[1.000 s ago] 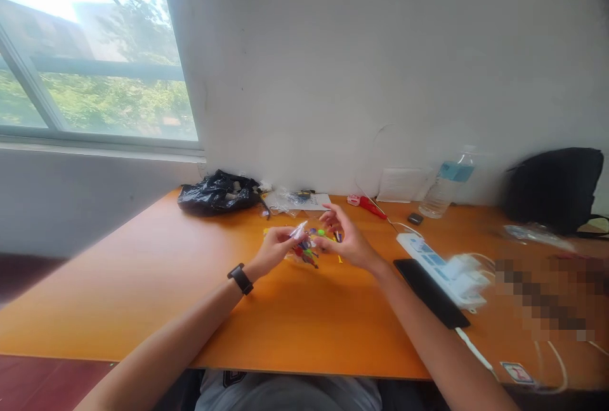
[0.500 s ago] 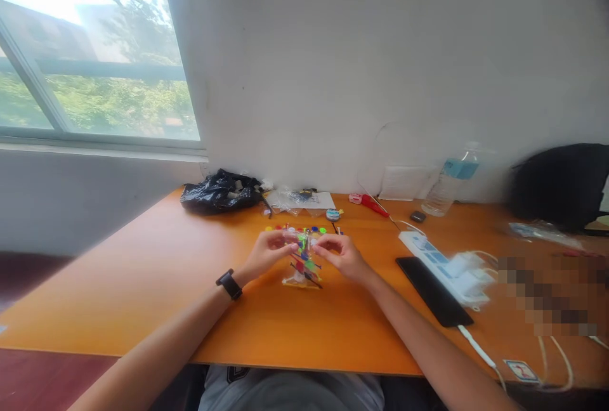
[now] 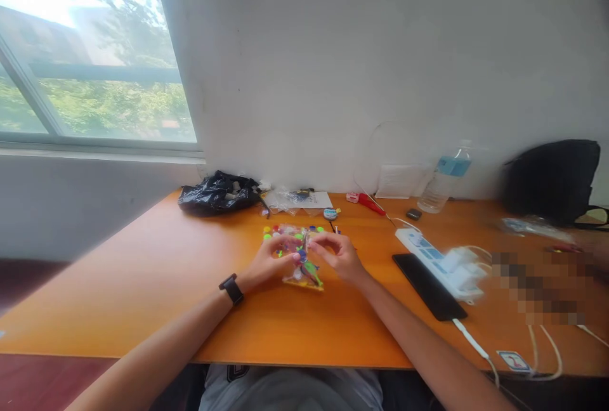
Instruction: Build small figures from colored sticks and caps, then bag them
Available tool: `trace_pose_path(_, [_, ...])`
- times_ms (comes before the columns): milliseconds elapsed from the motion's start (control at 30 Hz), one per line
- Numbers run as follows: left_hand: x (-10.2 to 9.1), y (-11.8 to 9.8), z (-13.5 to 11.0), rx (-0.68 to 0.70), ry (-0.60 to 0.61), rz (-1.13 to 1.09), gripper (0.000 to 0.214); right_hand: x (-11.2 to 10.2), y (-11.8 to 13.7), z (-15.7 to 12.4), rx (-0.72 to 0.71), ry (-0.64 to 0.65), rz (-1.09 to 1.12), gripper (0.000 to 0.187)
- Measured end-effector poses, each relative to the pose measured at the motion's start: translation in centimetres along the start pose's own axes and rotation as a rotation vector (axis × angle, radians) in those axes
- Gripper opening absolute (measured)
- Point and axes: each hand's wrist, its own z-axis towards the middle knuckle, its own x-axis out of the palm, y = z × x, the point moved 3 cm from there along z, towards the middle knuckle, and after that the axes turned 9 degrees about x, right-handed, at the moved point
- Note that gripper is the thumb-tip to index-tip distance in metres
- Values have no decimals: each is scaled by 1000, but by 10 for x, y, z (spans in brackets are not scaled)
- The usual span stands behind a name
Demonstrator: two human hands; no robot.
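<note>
Between my two hands is a small clear plastic bag (image 3: pixel 291 282) of colourful little pieces, blue, green and dark ones among them. Its lower edge has a yellow strip and hangs at or just over the table. My left hand (image 3: pixel 271 265) pinches the bag's left side, thumb toward the middle. On the upper right side, my right hand (image 3: pixel 340 257) has its fingertips closed on the bag's edge. Several small coloured round pieces (image 3: pixel 267 237) lie on the table just beyond my hands. Fingers partly hide the bag's top, so I cannot tell whether it is sealed.
At the back of the wooden table (image 3: pixel 143 284) lie a black plastic bag (image 3: pixel 219 194), white paper (image 3: pixel 321 199) and a red-handled tool (image 3: pixel 371 203). To the right are a phone (image 3: pixel 428 287), a power strip (image 3: pixel 423 249), a water bottle (image 3: pixel 445 182) and a black backpack (image 3: pixel 552 179).
The bag's pieces have shifted: a green piece now shows near the bottom, and fewer dark sticks stand out. My left hand has dropped slightly, and the view has turned a little right.
</note>
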Motion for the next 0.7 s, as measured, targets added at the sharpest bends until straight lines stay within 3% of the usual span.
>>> trace_pose_path(100, [0, -5, 1, 18, 22, 22, 36, 0, -1, -1, -5, 15, -18, 33])
trace_pose_path(267, [1, -9, 3, 41, -52, -6, 35, -3, -11, 1, 26, 54, 44, 32])
trace_pose_path(533, [4, -9, 2, -60, -57, -141, 40, -5, -24, 11, 49, 53, 249, 34])
trace_pose_path(700, [0, -3, 2, -73, -81, -116, 43, -5, -27, 11, 76, 25, 246, 35])
